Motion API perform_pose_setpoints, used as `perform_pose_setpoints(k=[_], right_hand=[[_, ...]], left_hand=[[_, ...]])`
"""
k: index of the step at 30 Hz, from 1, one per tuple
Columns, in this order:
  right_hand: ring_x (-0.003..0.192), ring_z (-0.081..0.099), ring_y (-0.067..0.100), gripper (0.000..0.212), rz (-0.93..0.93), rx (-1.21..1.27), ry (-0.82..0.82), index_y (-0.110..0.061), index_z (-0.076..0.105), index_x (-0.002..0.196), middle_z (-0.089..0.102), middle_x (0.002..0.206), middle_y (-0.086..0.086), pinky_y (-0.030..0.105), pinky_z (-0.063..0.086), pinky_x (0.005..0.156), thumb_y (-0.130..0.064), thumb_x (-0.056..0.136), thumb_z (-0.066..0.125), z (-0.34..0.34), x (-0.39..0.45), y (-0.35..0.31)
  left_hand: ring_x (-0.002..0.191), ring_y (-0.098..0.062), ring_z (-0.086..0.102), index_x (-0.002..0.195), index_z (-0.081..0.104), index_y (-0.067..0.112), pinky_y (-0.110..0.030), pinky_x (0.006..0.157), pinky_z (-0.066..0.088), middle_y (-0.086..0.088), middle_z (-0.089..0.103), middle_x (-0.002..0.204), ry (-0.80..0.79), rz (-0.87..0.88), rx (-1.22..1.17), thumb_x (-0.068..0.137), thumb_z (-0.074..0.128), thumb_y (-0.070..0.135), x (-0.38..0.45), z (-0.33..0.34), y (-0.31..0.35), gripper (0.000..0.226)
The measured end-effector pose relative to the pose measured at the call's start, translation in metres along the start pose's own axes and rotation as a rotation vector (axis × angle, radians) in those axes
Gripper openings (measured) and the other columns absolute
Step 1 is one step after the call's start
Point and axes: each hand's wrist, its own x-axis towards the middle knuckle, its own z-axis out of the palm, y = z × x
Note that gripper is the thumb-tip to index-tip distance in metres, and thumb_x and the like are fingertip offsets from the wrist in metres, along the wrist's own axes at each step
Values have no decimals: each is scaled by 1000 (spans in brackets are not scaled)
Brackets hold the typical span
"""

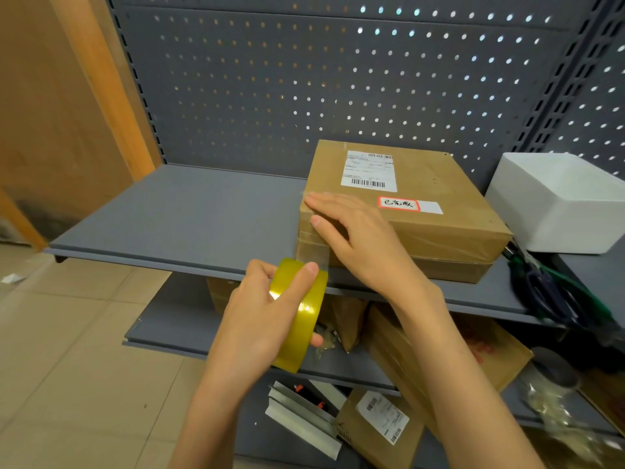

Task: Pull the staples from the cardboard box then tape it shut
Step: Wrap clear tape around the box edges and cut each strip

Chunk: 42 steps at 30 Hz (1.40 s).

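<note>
The left hand [260, 309] is gripping the yellow tape roll [301, 316] with fingers curled round its rim, holding it just near and left of the cardboard box [422, 211], below the shelf [176, 218] edge. A clear strip of tape [313, 247] is running from the roll up the box's near-left corner, so the strip's long axis is lying near to far, rising onto the lid. The right hand [351, 231] is lying flat, fingers straight, pressing the tape down at that corner; it is the nearer hand to the box. The box is sitting on the shelf's right half, its labelled top facing up, with a white foam container [558, 204] just to its right.
</note>
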Motion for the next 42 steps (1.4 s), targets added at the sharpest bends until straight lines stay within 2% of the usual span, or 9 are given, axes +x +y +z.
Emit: perform_pose_setpoints(k=[4,10,15,20,24,30,34,37,42], right_hand=[[129,45,15,36,-23,-32,31,-16,55,130,54,135,-2,34,33,107,-27,97,44,3,-1,0],[125,47,17,48,-63,-208,85,-14,50,135,53,136,0,26,30,98,-36,97,29,12,-1,1],[125,46,18,56,-77,-259,78,-13,50,135,52,137,1,23,25,98,-39,95,20,12,-1,1],[128,42,17,48,-55,-254,33,-15,47,137,49,140,0,23,22,100,-33,98,26,9,-1,0],[128,43,18,47,-53,-253,17,-14,48,136,50,139,1,22,21,98,-31,97,29,7,-1,-3],[132,37,16,39,-48,-267,-2,-17,43,139,45,143,-1,22,19,101,-25,102,36,2,-2,-6],[134,35,15,40,-45,-275,3,-18,42,140,43,145,-2,22,18,102,-25,102,35,2,-1,-6],[135,33,13,40,-37,-276,2,-19,41,141,42,146,-4,22,17,103,-26,102,35,2,0,-6],[136,31,12,40,-32,-282,2,-19,40,141,41,146,-4,22,17,104,-26,102,34,2,0,-7]], left_hand=[[52,-25,69,95,43,22,-38,56,56,-8,63,85,6,-17,-73,83,60,44,0,-2,1,31],[51,-26,68,119,39,31,-28,47,56,-6,59,85,-29,28,-144,87,58,31,-2,-3,4,37],[50,-24,68,109,51,28,-25,45,54,-7,62,79,-55,60,-171,91,54,28,-3,-3,4,19],[49,-21,67,103,53,27,-24,43,53,9,66,56,-62,87,-177,91,53,28,-2,-4,2,12],[53,-26,69,103,56,25,-27,47,54,-3,65,64,-64,80,-185,91,54,27,-3,-4,2,12],[46,-12,65,101,58,20,-20,42,50,-4,59,75,-65,106,-160,92,53,24,-6,-2,3,11],[43,-1,62,116,53,24,-13,38,44,1,57,77,-39,114,-166,93,52,21,-7,0,5,23],[42,-4,62,128,50,21,-15,38,46,4,58,76,-45,85,-181,93,53,20,-6,1,5,35],[45,-13,65,127,52,22,-21,44,53,2,59,80,-47,73,-178,93,52,21,-6,0,6,34]])
